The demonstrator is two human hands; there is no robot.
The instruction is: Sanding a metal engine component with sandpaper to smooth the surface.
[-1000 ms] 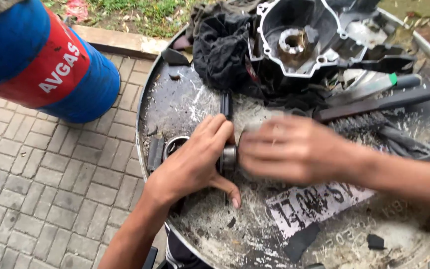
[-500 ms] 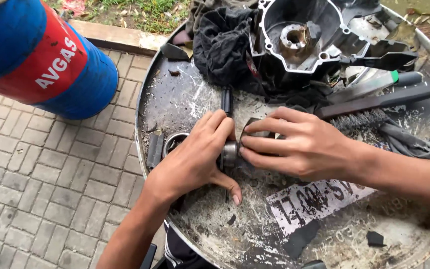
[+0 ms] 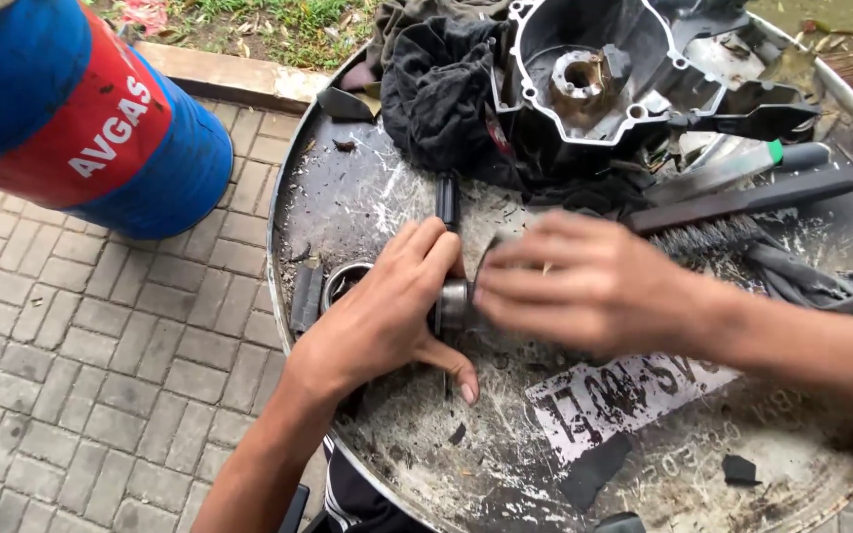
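**Gripping a metal part on the drum top**

Gripping a short grey metal cylinder, the left hand closed around it over the round, dirty steel tray; the blurred right hand pinched its other end.

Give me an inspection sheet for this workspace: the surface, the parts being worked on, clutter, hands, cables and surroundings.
Surface: round metal tray, dirty, scratched, strewn with scraps.
Job's things: small metal cylinder between both hands; long dark tool behind it.
Clutter: engine cover, black rag, wire brush, metal ring, printed plate.
Grippers: left hand gripping the cylinder; right hand blurred, fingers at its other end.
Cables: nothing seen.
Surroundings: blue and red drum, paving bricks, grass.
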